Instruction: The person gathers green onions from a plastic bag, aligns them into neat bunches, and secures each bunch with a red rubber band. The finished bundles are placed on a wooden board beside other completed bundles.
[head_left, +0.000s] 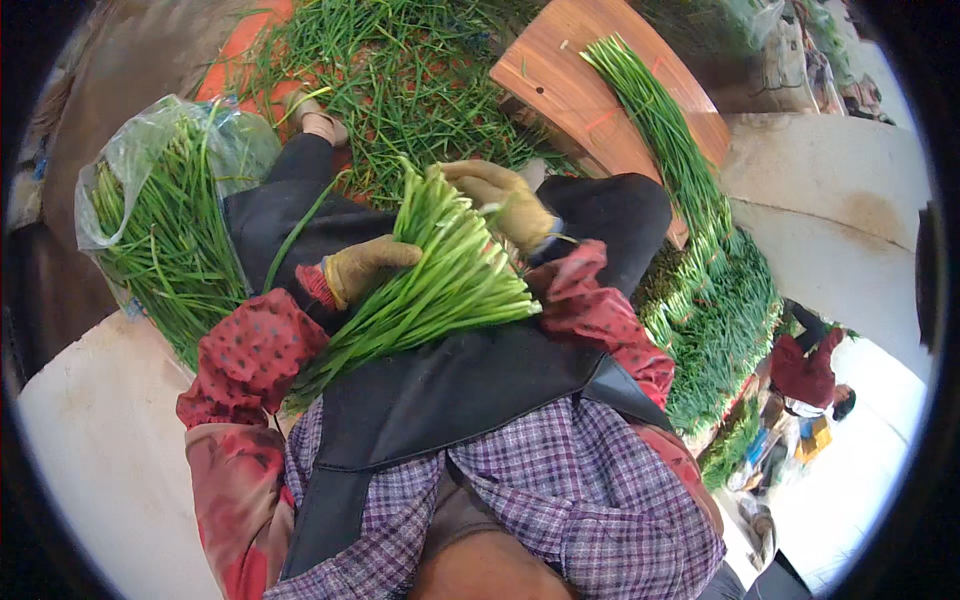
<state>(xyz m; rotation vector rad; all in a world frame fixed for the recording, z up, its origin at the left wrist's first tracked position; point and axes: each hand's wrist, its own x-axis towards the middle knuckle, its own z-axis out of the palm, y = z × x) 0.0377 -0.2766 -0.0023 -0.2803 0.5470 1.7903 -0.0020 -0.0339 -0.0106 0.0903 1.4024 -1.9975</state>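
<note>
A large fanned bunch of green garlic chives (442, 277) lies across my lap on a black apron, its pale cut ends toward the right. My left hand (373, 268), in a tan work glove, is closed round the bunch from the left, its fingers partly hidden by the stems. My right hand (506, 202), gloved too and slightly blurred, is at the upper right edge of the bunch, touching the stem ends; whether it grips any stems I cannot tell. One loose leaf (304, 232) curves up beside my left hand.
A clear plastic bag (139, 172) full of chives stands at the left. Loose leaves (420, 82) cover an orange surface ahead. On a wooden board (559, 67) rests another bunch (660, 120); stacked bundles (720, 330) lie at the right. Another person (802, 375) is farther right.
</note>
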